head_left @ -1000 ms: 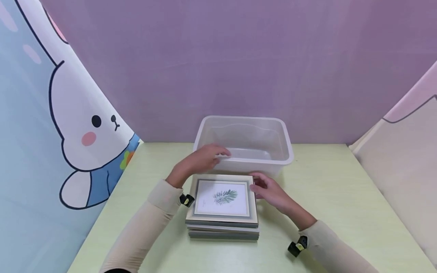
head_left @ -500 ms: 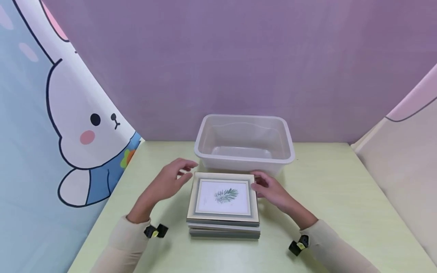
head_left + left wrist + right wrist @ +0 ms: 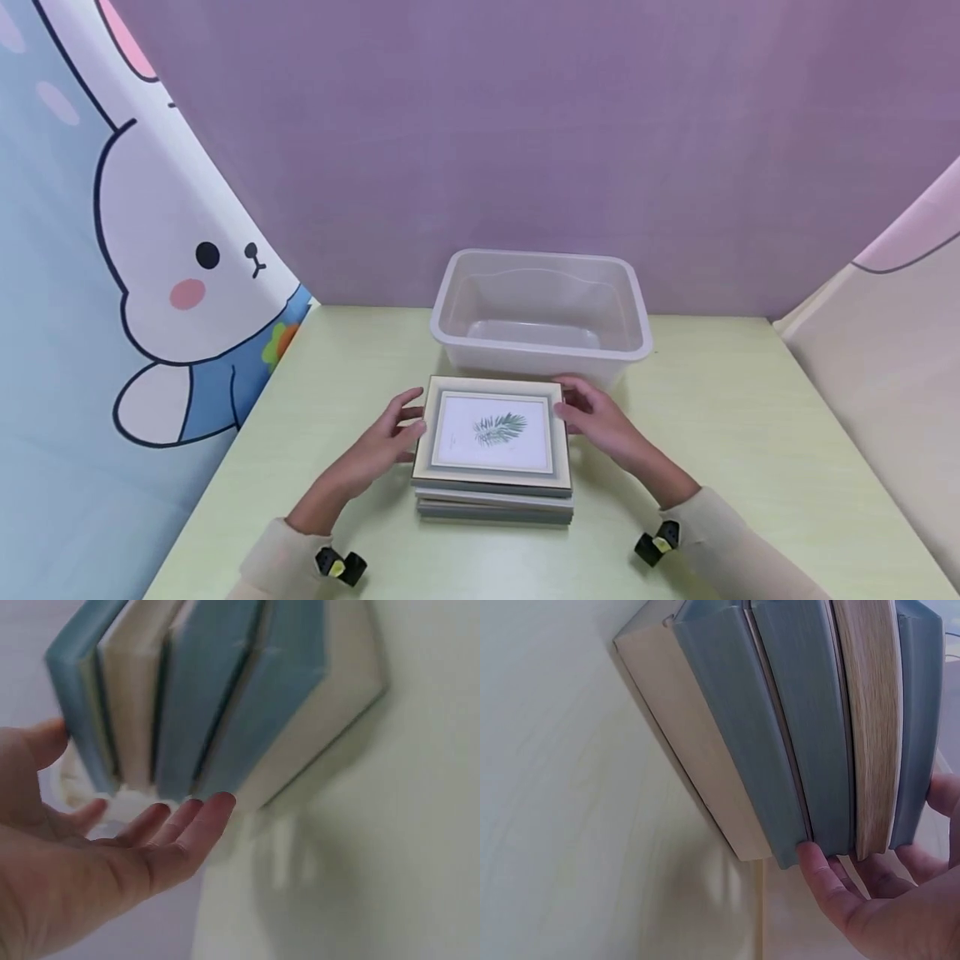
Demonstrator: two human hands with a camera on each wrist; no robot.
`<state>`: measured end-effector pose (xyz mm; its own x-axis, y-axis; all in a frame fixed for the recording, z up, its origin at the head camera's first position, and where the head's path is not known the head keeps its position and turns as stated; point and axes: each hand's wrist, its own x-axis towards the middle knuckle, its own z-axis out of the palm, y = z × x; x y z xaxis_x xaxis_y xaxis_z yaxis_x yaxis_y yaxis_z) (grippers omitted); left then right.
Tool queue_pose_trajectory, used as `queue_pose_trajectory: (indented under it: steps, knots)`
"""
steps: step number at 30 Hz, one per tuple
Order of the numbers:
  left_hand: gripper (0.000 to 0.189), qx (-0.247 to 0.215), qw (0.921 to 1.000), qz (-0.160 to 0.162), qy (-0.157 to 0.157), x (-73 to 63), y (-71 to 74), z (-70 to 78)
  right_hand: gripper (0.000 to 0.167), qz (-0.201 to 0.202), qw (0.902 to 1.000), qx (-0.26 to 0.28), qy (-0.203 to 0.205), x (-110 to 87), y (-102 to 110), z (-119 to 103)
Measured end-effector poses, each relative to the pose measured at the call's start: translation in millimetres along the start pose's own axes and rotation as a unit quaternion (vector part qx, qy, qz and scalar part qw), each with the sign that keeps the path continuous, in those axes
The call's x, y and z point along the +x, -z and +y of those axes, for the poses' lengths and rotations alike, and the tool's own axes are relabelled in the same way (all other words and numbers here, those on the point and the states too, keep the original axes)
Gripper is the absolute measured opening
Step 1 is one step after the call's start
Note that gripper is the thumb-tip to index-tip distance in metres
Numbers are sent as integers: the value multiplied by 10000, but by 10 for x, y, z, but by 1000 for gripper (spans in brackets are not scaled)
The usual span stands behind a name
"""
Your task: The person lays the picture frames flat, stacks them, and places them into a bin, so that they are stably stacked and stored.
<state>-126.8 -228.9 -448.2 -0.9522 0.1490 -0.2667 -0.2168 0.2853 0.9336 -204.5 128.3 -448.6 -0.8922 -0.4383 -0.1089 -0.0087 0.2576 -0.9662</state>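
A stack of picture frames [image 3: 495, 510] lies on the table. Its top frame [image 3: 422, 450] is cream with a grey-blue inner band and holds a green leaf print [image 3: 500, 429]. My left hand [image 3: 378, 446] is at the stack's left side, thumb by the top frame's edge, fingers spread. In the left wrist view, the fingers [image 3: 214, 814] extend beside the blue-grey and cream frame sides. At the far right corner, my right hand [image 3: 600, 422] touches the stack with its thumb and fingertips. The right wrist view shows its fingertips [image 3: 810, 851] against the frame edges.
A pale plastic bin [image 3: 540, 365] stands just behind the stack, with nothing inside it. The light green table [image 3: 750, 433] extends to both sides. A purple backdrop [image 3: 525, 142] rises behind, and a rabbit-print cloth [image 3: 172, 333] hangs at the left.
My left hand has withdrawn from the bin's front rim, swung left, then come down to the stack's left side. The right hand stays at the far right corner.
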Motion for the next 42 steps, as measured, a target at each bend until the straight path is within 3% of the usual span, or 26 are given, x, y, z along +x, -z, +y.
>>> queue_pose_trajectory:
  steps: [6, 12, 19, 25, 28, 35, 42]
  knots:
    - [60, -811, 9963, -269, 54, -45, -89, -61, 53, 157, 9999, -46, 14, -104, -34, -1]
    - [59, -1207, 9921, -348, -27, -102, -160, -104, 55, 450, 9990, -16, 28, -254, -86, 47]
    - [58, -1557, 9878, 68, 10, -157, -253, -116, 60, 400, 9980, 227, 437, -378, -159, 129]
    - [57, -1720, 9851, 68, -18, -170, -283, -119, 66, 150, 9966, 21, 814, -476, -169, 219]
    - [58, -1700, 9852, -178, -87, -178, -259, -155, 68, -62, 9955, -67, 947, -532, -151, 271]
    - [63, -1468, 9796, -1338, -308, -192, -102, -302, 77, -803, 9911, 149, 1053, -628, -84, 380]
    - [67, -1343, 9783, -1528, -398, -186, -62, -358, 84, -1040, 9864, 446, 1192, -662, -80, 468]
